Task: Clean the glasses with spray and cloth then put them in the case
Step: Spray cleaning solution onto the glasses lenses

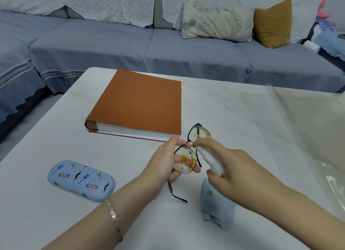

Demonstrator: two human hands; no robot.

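The spraying step is in hand. The left hand (164,162) pinches the glasses (202,132) by the frame, holding them above the middle of the tabletop (214,104), lenses smeared orange. The right hand (233,167) grips the spray (211,160), nozzle close to the near lens; its forefinger seems to sit on the pump. The cloth (216,207) lies folded under that hand, toward the near edge. The case (81,180) lies closed near the left edge. Next, likely: wet both lenses, put the spray down, take the cloth.
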